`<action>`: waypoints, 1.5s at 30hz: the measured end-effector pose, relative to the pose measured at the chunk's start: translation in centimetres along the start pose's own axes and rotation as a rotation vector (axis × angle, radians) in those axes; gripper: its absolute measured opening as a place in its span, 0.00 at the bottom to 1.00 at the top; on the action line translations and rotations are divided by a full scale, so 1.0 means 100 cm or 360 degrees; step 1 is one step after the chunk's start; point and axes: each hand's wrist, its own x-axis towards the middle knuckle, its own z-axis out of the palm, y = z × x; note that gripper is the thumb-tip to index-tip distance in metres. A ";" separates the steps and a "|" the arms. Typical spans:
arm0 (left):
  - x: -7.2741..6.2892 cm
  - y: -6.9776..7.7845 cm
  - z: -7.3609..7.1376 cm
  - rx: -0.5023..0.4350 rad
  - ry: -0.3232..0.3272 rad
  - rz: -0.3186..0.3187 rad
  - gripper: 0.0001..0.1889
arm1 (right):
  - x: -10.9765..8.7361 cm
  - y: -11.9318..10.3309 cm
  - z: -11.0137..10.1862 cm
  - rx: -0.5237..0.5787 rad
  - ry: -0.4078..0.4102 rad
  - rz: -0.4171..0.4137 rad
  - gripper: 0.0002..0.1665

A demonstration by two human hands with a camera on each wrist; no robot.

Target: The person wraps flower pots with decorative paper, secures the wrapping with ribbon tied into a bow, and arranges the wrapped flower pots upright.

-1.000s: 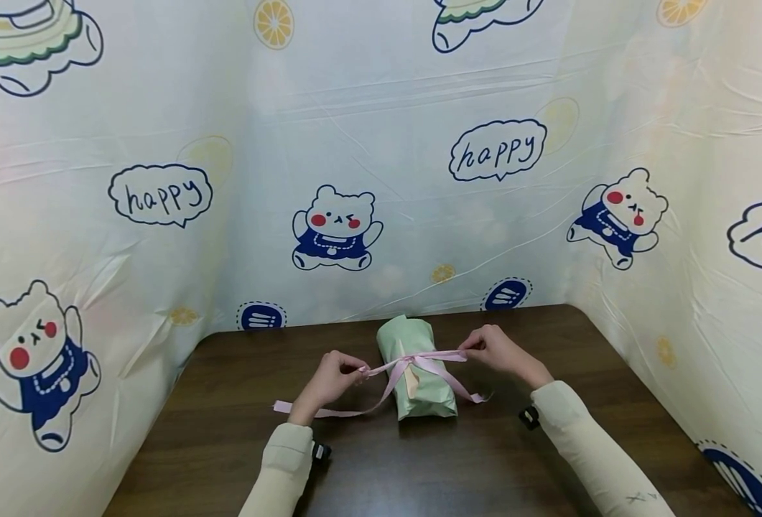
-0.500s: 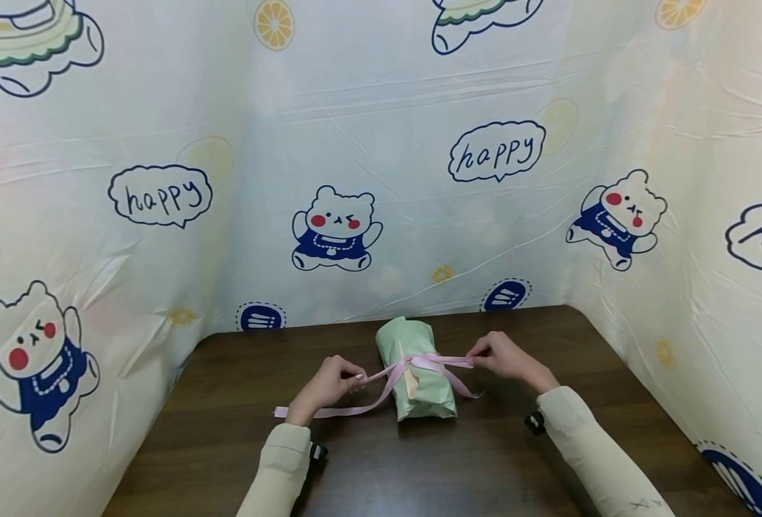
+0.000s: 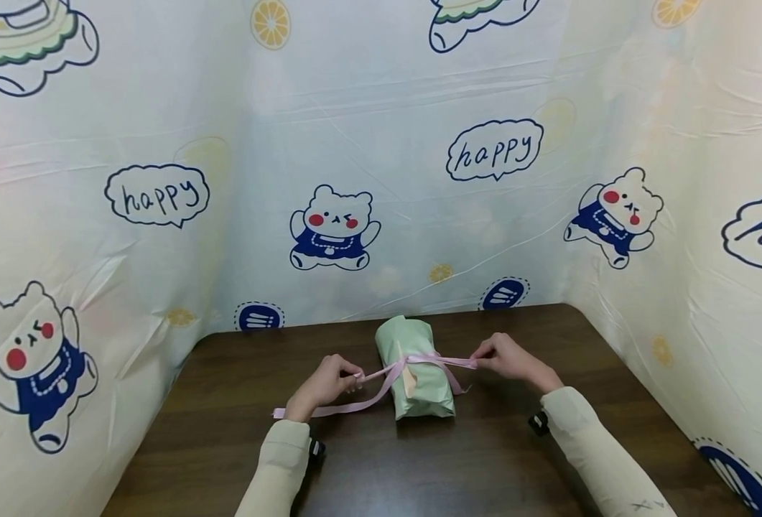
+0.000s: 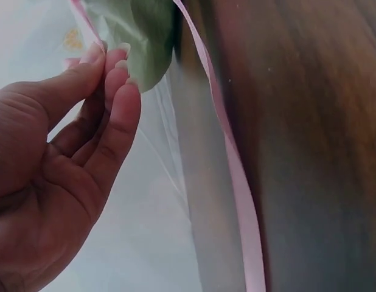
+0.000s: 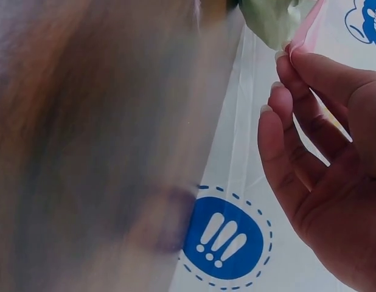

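Observation:
A package wrapped in pale green paper (image 3: pixel 424 397) lies on the table with a pink ribbon (image 3: pixel 424 358) knotted across its middle. On the left side, my left hand (image 3: pixel 326 382) pinches a taut stretch of that ribbon between thumb and index finger. My right hand (image 3: pixel 511 360) pinches ribbon at the right, pulled straight out from the knot. A long loose tail of ribbon (image 4: pixel 233 158) runs past the left hand, seen whole in the left wrist view. A shorter tail hangs off the package's right side. A beige pointed piece (image 3: pixel 409 383) shows below the knot.
The dark wooden table (image 3: pixel 381 467) has a far edge close behind the package. Pale printed sheeting (image 3: pixel 406 237) with bears and lettering hangs behind and at both sides. A black wrist camera (image 3: pixel 539 423) sits under the right sleeve.
My right hand has moved a little to the right, drawing the ribbon further out. The right tail has become shorter. The left hand has shifted slightly left, and the package stays nearly in place.

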 end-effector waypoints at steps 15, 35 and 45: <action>0.002 0.003 -0.007 -0.0177 -0.0146 -0.0104 0.08 | 0.000 0.003 0.002 0.0120 -0.0146 0.0096 0.06; 0.015 0.015 0.010 -0.0074 0.0154 -0.0268 0.30 | 0.032 -0.039 0.025 0.0203 -0.0079 0.0425 0.37; 0.024 0.026 0.033 -0.0276 0.0084 -0.0343 0.36 | 0.049 -0.053 0.054 0.0289 -0.0265 0.0609 0.39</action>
